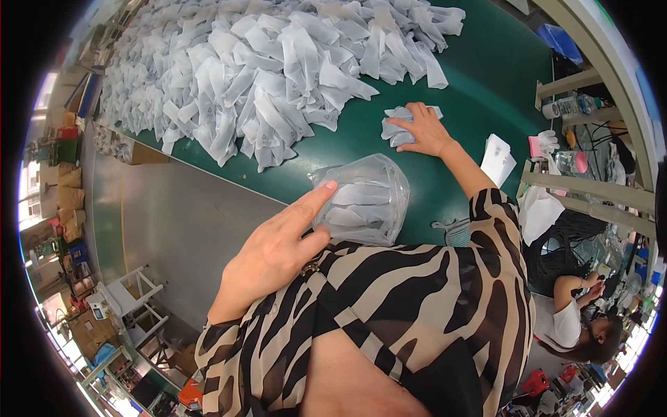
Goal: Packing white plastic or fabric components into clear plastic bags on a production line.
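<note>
Left hand (274, 247), spread, at part-filled clear bag (390, 184); right hand (425, 131) over packets (398, 113), grip unclear; upper-left heap (264, 76) lies unbagged.

Surface: green tabletop (500, 76), smooth and slightly glossy | far left: broad heap of translucent white packets (264, 76), overlapping, reaching toward the front edge | centre: small bunch of packets (399, 137), apart from the heap | near edge: clear plastic bag (383, 186), packets inside | right: white slips (497, 158), stacked; grey ribbed item (456, 235), partly hidden
</note>
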The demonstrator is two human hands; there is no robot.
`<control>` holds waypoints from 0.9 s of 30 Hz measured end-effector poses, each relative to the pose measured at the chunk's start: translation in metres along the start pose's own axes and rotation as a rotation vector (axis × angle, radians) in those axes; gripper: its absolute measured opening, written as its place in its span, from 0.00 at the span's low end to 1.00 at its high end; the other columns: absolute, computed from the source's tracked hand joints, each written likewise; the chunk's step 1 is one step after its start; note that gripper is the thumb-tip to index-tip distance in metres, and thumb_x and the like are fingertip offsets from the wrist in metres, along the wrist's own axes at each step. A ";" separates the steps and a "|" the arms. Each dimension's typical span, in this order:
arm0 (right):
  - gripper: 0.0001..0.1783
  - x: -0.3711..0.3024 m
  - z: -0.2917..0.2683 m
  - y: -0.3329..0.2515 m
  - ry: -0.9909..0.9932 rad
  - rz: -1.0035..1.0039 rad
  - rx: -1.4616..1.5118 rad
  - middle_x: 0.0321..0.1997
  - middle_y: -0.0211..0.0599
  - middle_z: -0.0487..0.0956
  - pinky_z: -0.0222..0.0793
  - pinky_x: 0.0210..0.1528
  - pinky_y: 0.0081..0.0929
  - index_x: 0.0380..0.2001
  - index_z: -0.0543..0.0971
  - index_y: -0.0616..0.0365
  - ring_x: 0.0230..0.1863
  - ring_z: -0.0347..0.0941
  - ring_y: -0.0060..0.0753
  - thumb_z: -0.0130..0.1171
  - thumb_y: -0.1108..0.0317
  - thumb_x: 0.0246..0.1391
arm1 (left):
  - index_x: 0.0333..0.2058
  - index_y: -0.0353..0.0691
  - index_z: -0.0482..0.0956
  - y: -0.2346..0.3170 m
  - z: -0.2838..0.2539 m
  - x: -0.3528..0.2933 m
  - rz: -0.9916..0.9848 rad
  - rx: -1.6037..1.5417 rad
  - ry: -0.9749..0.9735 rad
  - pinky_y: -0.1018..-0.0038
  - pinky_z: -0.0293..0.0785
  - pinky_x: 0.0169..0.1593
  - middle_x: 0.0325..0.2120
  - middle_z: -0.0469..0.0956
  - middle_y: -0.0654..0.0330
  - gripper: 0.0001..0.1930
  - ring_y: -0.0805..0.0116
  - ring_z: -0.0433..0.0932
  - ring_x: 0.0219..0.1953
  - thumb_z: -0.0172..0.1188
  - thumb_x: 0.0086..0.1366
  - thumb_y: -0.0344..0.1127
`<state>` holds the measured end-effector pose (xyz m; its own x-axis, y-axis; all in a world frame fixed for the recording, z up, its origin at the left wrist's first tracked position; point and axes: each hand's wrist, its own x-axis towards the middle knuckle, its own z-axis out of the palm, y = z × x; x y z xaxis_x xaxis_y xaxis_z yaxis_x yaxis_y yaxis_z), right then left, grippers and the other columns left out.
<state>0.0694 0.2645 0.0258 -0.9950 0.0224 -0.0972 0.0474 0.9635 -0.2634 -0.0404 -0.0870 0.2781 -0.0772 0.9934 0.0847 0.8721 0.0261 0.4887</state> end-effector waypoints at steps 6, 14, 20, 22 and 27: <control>0.35 -0.013 0.030 -0.019 0.212 0.198 0.008 0.52 0.47 0.68 0.62 0.55 0.45 0.57 0.75 0.31 0.57 0.64 0.50 0.72 0.52 0.42 | 0.29 0.33 0.71 -0.002 0.002 0.001 0.005 0.004 0.010 0.64 0.78 0.53 0.63 0.67 0.45 0.06 0.49 0.75 0.58 0.61 0.56 0.24; 0.31 -0.049 -0.047 -0.074 0.510 0.630 1.346 0.43 0.30 0.75 0.70 0.48 0.27 0.57 0.73 0.55 0.42 0.74 0.29 0.67 0.58 0.51 | 0.28 0.32 0.69 -0.009 0.001 -0.002 0.033 -0.034 0.046 0.64 0.78 0.53 0.63 0.67 0.45 0.07 0.49 0.74 0.59 0.60 0.57 0.23; 0.30 -0.066 -0.140 -0.182 0.085 0.013 0.893 0.50 0.39 0.71 0.66 0.55 0.35 0.52 0.78 0.55 0.53 0.69 0.37 0.70 0.60 0.44 | 0.28 0.31 0.69 -0.018 0.010 0.001 0.108 -0.083 0.077 0.64 0.78 0.54 0.63 0.66 0.42 0.08 0.47 0.73 0.60 0.60 0.58 0.23; 0.31 -0.052 -0.133 -0.206 -0.150 0.215 0.770 0.50 0.42 0.72 0.67 0.55 0.39 0.52 0.78 0.55 0.52 0.70 0.43 0.70 0.60 0.42 | 0.28 0.30 0.68 -0.019 0.009 0.004 0.143 -0.088 0.076 0.63 0.77 0.54 0.63 0.66 0.42 0.08 0.46 0.73 0.60 0.60 0.58 0.23; 0.31 -0.009 -0.058 -0.226 0.140 0.142 0.339 0.50 0.56 0.72 0.63 0.56 0.52 0.52 0.78 0.51 0.53 0.68 0.58 0.71 0.56 0.42 | 0.27 0.30 0.68 -0.022 0.005 0.004 0.171 -0.065 0.093 0.63 0.77 0.55 0.63 0.66 0.41 0.08 0.45 0.72 0.61 0.60 0.57 0.22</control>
<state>0.0628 0.0618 0.1423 -0.9777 0.2080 -0.0301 0.1887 0.8058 -0.5613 -0.0570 -0.0831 0.2631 0.0224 0.9681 0.2494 0.8433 -0.1523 0.5154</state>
